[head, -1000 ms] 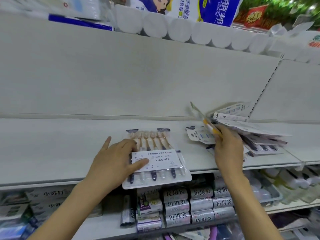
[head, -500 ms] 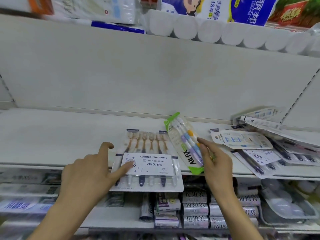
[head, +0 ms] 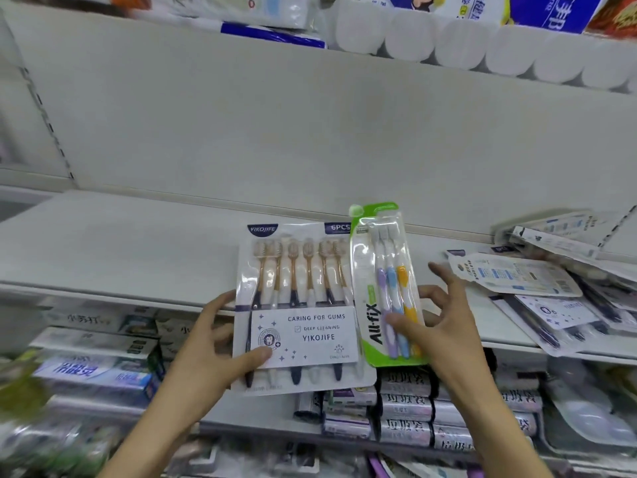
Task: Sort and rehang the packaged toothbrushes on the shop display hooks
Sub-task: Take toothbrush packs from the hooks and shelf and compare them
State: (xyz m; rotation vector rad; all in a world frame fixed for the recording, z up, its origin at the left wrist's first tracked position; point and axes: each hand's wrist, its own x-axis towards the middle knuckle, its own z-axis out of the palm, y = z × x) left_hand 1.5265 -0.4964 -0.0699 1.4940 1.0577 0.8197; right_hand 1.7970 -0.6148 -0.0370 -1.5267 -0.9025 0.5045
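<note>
A wide clear YIKOJIFE pack (head: 303, 305) of several brown-headed toothbrushes is lifted off the white shelf (head: 120, 250). My left hand (head: 210, 353) grips its lower left edge, thumb on the white label. Beside it on the right is a narrow green All-fix pack (head: 382, 284) with three brushes, purple, blue and orange. My right hand (head: 437, 322) holds this pack from behind, thumb across its lower front. The green pack overlaps the right edge of the wide pack. No display hooks are in view.
A loose heap of white toothbrush packs (head: 551, 284) lies on the shelf at the right. Toothpaste boxes (head: 96, 370) and stacked rolls with printed labels (head: 406, 408) fill the shelf below. Toilet-paper rolls (head: 482, 46) line the shelf above.
My left hand has raised the wide pack off the shelf and taken hold of it. My right hand has brought the green pack from the heap to sit upright beside it.
</note>
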